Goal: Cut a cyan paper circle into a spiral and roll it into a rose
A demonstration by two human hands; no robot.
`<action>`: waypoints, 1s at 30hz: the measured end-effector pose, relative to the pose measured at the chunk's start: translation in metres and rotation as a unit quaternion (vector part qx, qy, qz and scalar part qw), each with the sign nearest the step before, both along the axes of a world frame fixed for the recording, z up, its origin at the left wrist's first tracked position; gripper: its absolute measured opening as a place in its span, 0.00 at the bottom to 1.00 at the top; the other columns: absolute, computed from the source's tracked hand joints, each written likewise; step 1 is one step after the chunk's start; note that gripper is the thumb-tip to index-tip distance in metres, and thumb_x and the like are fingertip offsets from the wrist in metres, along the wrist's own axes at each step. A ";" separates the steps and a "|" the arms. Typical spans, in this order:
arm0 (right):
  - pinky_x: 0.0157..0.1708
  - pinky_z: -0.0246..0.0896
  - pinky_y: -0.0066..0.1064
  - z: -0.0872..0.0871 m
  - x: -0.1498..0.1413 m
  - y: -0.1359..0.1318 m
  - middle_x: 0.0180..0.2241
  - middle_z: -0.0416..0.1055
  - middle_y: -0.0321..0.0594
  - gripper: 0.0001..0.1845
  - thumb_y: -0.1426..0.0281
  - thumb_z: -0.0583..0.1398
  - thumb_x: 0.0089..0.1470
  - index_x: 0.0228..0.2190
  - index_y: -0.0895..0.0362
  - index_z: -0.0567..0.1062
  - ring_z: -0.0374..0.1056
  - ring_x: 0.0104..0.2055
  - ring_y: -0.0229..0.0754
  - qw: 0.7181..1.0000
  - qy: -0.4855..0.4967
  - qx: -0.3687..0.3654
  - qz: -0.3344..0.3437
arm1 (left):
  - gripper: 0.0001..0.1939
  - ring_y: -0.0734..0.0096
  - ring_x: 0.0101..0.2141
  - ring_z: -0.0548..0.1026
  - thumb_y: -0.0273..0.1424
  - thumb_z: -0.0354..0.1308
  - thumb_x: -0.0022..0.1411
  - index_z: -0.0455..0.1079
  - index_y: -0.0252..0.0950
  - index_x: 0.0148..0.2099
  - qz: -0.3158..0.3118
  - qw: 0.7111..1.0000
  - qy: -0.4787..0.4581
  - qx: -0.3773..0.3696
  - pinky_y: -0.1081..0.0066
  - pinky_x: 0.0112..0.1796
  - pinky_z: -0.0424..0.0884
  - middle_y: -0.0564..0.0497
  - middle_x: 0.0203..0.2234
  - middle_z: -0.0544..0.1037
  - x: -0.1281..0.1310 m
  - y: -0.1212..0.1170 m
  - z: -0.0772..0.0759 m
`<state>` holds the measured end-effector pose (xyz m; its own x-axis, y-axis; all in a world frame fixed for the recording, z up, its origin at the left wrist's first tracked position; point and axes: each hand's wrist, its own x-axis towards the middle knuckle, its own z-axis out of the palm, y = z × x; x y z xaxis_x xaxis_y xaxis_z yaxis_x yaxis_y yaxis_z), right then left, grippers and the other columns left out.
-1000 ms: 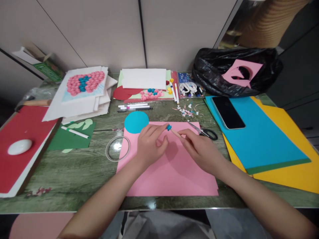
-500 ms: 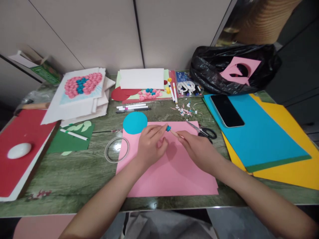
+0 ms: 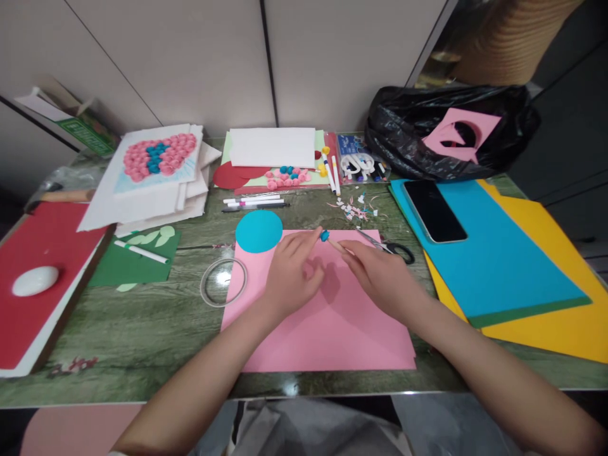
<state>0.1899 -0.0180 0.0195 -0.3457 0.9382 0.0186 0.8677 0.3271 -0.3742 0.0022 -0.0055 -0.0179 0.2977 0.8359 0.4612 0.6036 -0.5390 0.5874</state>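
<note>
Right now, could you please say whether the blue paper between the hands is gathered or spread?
Gathered: the blue paper is a compact bundle at the tip of the stick.

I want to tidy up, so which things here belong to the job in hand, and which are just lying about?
Likely in the job:
- small blue piece
- thin stick in the right hand
- scissors

Seemingly lying about:
- phone
- white oval object
- black bag

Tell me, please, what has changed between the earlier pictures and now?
The left hand and right hand moved slightly away from the body, bringing the blue piece on the stick nearer the far edge of the pink paper. The right hand now covers more of the scissors. Nothing was taken or let go; the right hand still holds the stick. The scissors and blue circle stayed in place.
</note>
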 end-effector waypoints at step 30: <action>0.35 0.63 0.31 -0.002 -0.005 -0.005 0.38 0.77 0.43 0.15 0.67 0.48 0.63 0.45 0.55 0.70 0.74 0.38 0.44 0.997 0.070 -0.023 0.010 | 0.38 0.60 0.59 0.63 0.20 0.52 0.56 0.48 0.45 0.66 -0.055 0.941 -0.229 -0.243 0.54 0.57 0.60 0.43 0.61 0.61 0.020 -0.015 -0.004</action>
<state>0.1849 -0.0225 0.0176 -0.3612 0.9322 0.0242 0.7994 0.3230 -0.5066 0.0221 -0.0204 -0.0223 0.2583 0.9567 0.1341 0.1834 -0.1848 0.9655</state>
